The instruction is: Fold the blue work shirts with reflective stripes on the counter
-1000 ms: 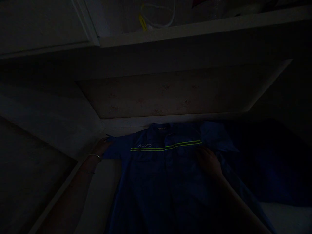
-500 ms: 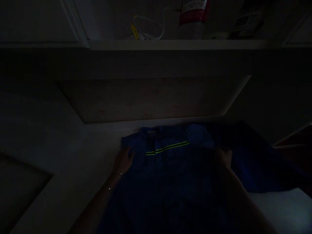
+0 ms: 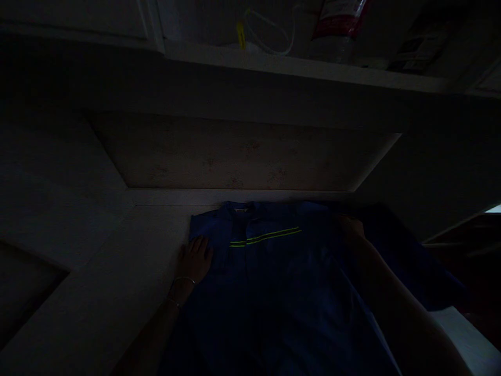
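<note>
A dark blue work jacket (image 3: pixel 270 277) with two thin yellow-green stripes across the chest lies spread out, its collar toward the back wall. My left hand (image 3: pixel 194 258), a thin bracelet at its wrist, rests flat on the jacket's left side below the shoulder, fingers spread. At the right shoulder, my right hand (image 3: pixel 350 228) is closed on the jacket's cloth; its fingertips are hidden in the dark. More dark blue cloth (image 3: pixel 407 256) extends to the right beyond that hand. Whether it belongs to the same garment I cannot tell.
The jacket lies on a pale surface (image 3: pixel 152 235) inside a dim recess with a back panel (image 3: pixel 235 156). Overhead, a shelf (image 3: pixel 274 62) holds a bottle with a red label (image 3: pixel 340 21), a white cord (image 3: pixel 289 39) with a yellow tag, and a dark package (image 3: pixel 420 44).
My left hand has flattened onto the jacket. My right hand has moved slightly back and left with the cloth, and the jacket's right side lies smoother. The view has tilted.
</note>
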A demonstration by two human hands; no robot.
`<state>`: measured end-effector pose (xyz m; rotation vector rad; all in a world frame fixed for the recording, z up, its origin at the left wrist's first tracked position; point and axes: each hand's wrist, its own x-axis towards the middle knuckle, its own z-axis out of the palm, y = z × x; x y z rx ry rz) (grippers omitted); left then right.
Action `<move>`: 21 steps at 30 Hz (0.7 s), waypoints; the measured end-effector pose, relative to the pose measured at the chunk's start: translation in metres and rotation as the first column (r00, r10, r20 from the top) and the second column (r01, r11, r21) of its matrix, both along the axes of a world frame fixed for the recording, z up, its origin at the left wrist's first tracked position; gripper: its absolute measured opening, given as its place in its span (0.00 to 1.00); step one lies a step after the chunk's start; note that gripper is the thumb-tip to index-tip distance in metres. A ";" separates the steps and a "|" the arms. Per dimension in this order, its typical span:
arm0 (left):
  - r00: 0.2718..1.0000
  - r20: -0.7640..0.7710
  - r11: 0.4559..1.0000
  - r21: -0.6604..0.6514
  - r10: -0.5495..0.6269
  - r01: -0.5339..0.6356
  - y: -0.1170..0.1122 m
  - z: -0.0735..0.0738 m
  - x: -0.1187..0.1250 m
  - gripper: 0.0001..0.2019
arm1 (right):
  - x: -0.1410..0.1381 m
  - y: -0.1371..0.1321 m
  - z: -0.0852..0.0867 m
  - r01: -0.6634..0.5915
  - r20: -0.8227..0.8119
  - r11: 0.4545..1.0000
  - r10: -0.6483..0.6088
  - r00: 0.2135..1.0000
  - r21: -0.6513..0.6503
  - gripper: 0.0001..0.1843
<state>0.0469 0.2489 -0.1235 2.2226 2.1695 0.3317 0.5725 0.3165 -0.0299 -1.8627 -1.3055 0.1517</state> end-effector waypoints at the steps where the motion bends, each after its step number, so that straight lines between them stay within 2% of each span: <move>1: 1.000 0.001 1.000 0.003 0.004 -0.004 0.000 0.001 0.001 0.26 | -0.008 0.004 0.006 0.010 -0.019 1.000 -0.010 1.000 -0.004 0.19; 2: 1.000 0.002 1.000 0.006 0.004 -0.004 -0.001 0.002 0.001 0.26 | -0.019 0.007 0.013 0.000 -0.010 1.000 0.000 1.000 -0.003 0.22; 4: 1.000 0.002 1.000 0.018 0.004 -0.004 -0.001 0.002 0.002 0.26 | -0.047 0.008 0.025 -0.095 0.111 0.995 0.093 0.989 0.011 0.23; 6: 1.000 -0.002 1.000 0.026 0.000 0.000 -0.001 0.001 0.002 0.25 | -0.082 0.002 0.036 -0.261 0.317 0.965 0.255 0.913 -0.026 0.21; 8: 1.000 -0.007 0.999 0.033 -0.004 0.004 -0.001 0.000 0.001 0.25 | -0.119 -0.008 0.040 -0.410 0.453 0.896 0.441 0.775 -0.169 0.20; 10: 1.000 -0.003 0.999 0.040 -0.008 0.008 -0.002 -0.002 0.000 0.25 | -0.152 -0.018 0.040 -0.509 0.441 0.790 0.614 0.655 -0.344 0.19; 11: 1.000 0.006 0.999 0.043 -0.011 0.010 -0.003 -0.002 0.000 0.25 | -0.165 -0.021 0.039 -0.537 0.402 0.743 0.668 0.626 -0.398 0.21; 12: 1.000 0.020 0.999 0.048 -0.013 0.012 -0.003 -0.003 0.000 0.26 | -0.174 -0.022 0.038 -0.549 0.362 0.723 0.688 0.629 -0.419 0.23; 13: 0.999 0.038 0.998 0.056 -0.018 0.016 -0.002 -0.003 0.000 0.25 | -0.180 -0.021 0.037 -0.548 0.330 0.728 0.680 0.656 -0.412 0.25; 16: 0.983 0.183 0.993 0.120 -0.018 -0.005 0.002 -0.001 -0.002 0.23 | -0.180 -0.013 0.038 -0.463 0.300 0.825 0.554 0.777 -0.325 0.25; 18: 0.947 0.322 0.982 0.177 0.006 -0.067 0.003 0.006 -0.007 0.22 | -0.167 -0.012 0.039 -0.405 0.284 0.861 0.490 0.824 -0.308 0.24; 21: 0.907 0.419 0.965 0.222 0.033 -0.137 -0.020 0.021 -0.024 0.23 | -0.132 -0.036 0.036 -0.393 0.126 0.838 0.467 0.875 -0.378 0.25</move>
